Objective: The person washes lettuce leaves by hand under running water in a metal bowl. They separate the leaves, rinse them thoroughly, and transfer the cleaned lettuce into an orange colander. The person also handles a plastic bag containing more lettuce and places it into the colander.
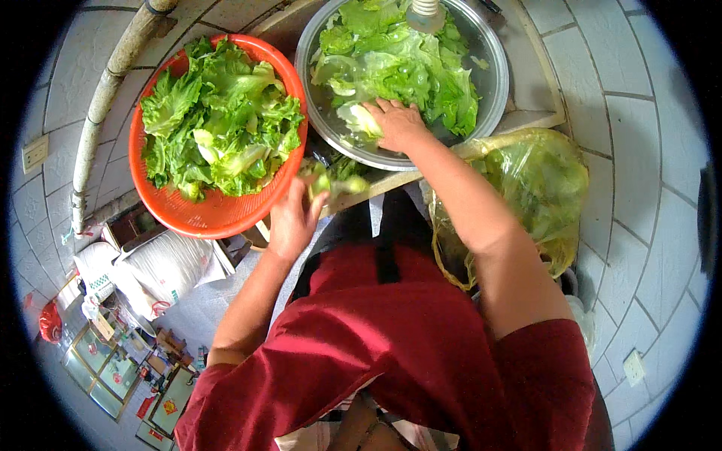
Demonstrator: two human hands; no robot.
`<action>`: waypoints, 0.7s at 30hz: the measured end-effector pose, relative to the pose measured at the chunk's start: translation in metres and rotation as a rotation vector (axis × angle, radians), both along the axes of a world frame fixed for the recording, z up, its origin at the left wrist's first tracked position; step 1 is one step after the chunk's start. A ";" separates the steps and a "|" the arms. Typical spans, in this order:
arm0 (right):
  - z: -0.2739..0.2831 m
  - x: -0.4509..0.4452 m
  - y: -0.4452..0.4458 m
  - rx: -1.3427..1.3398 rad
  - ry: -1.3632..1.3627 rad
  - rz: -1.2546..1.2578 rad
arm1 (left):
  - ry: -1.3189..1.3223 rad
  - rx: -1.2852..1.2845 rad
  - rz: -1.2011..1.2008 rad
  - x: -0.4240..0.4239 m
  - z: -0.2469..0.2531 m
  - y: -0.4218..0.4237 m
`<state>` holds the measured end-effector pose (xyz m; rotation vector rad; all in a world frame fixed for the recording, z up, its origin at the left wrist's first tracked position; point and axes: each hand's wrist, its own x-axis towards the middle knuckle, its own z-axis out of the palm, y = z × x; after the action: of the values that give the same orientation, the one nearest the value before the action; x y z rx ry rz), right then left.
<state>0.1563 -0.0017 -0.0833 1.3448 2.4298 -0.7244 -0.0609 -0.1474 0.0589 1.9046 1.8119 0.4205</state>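
Observation:
Lettuce leaves [395,73] lie in water in a large metal basin [499,73] at the top centre. My right hand [398,125] rests in the basin near its front, fingers spread on the leaves, beside a pale lettuce base [361,121]. To the left, a red plastic colander [217,225] is heaped with torn lettuce [220,124]. My left hand [296,217] is at the colander's right rim; a blurred piece of lettuce [338,185] is at its fingertips, and whether they grip it I cannot tell.
A ribbed hose end [425,17] hangs over the basin's far side. At right, a yellowish plastic bag [530,191] holds greens. Dark greens lie below the basin's front rim. A pipe [96,118] runs along the tiled wall at left, with white sacks [169,270] lower down.

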 end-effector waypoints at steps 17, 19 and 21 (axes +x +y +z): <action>0.068 0.143 0.076 -0.170 0.398 -0.626 | -0.389 -0.358 0.012 0.043 -0.010 0.048; 0.071 0.145 0.079 -0.040 0.314 -0.638 | -0.249 -0.059 0.035 0.061 -0.050 0.095; 0.047 0.123 0.075 0.127 0.183 -0.430 | -0.210 -0.061 0.128 0.075 -0.109 0.141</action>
<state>0.2798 0.0729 -0.0360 1.9660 2.3774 -0.8344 0.0143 -0.0064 -0.0503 1.6434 1.7906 0.5796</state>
